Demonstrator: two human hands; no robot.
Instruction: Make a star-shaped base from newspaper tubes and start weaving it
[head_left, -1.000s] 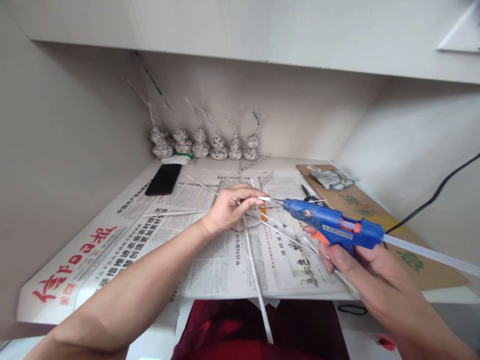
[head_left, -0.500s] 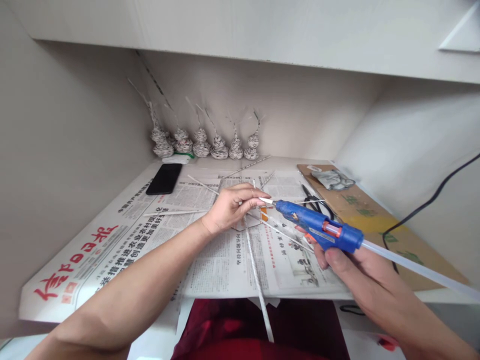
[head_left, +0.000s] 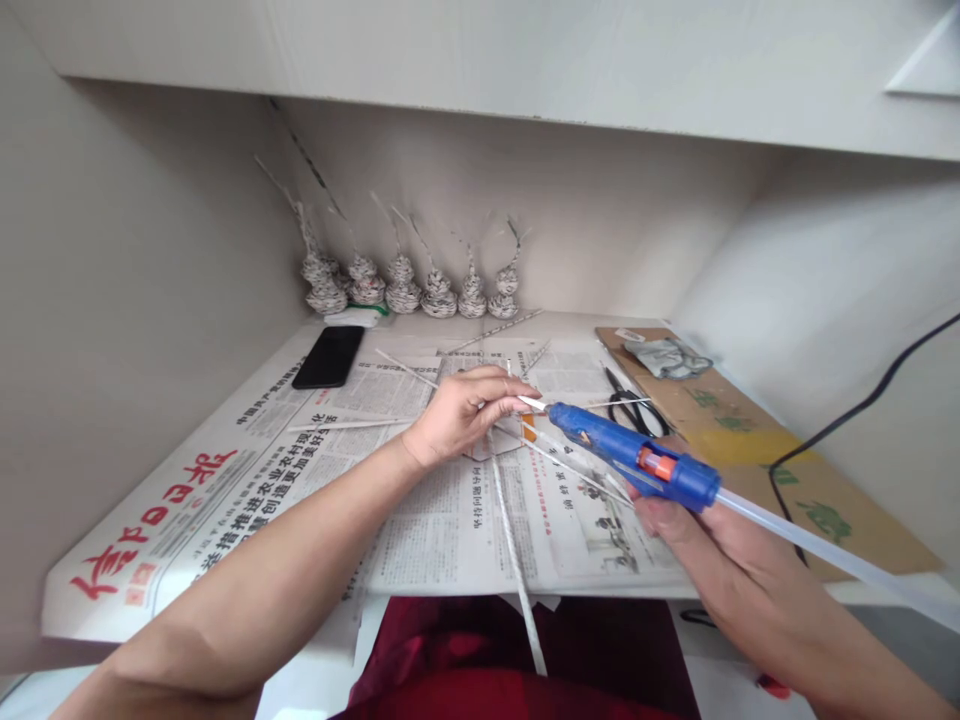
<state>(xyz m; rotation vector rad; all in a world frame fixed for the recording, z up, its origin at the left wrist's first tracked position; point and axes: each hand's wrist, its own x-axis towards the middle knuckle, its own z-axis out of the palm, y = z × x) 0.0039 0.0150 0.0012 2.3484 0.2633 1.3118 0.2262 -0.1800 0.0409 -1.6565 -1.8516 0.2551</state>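
Note:
My right hand is closed around the handle of a blue hot glue gun, with a long clear glue stick coming out of its back end. The gun's nozzle reaches the fingertips of my left hand. Those fingers pinch the end of a white rolled paper strip. Under and around my left hand, several thin newspaper strips spread out like spokes; one long paper strip runs toward me past the table edge. Where the strips meet is mostly covered by my left hand.
Newspaper covers the table. A black phone lies at the left. Several gourd-shaped woven paper pieces line the back wall. To the right are scissors, a cardboard sheet, a grey cloth and a black cord.
The glue gun and my right hand have tilted and shifted slightly, its tip staying by my left fingertips. My left hand keeps its place and pinch.

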